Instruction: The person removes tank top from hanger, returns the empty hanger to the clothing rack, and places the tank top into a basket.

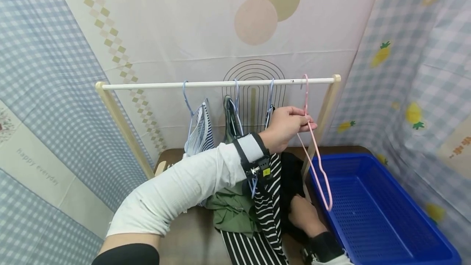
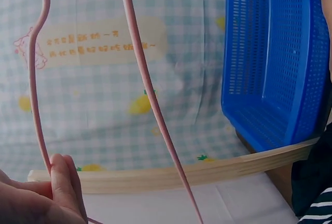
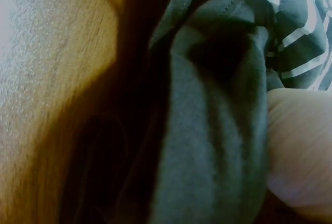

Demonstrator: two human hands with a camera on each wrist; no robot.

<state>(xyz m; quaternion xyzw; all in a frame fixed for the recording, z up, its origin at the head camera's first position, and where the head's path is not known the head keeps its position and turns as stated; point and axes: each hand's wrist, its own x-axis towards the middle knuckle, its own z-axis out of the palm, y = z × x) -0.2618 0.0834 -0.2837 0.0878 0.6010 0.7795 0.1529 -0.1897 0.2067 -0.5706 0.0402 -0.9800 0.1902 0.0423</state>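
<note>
Pink hanger (image 2: 151,94) is up at the white rail (image 1: 165,85), left hand (image 1: 284,128) pinching it, right hand (image 1: 304,216) down at the black garment (image 1: 292,175) (can't tell if it's gripping), so I'd probably steady the hanger while gathering that cloth neatly.

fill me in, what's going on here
A person's left hand pinches a pink hanger, its hook up at the white rail. Their right hand is at a black garment below, its grip hard to make out. Other clothes hang on blue hangers, and a blue basket is on the right.
</note>
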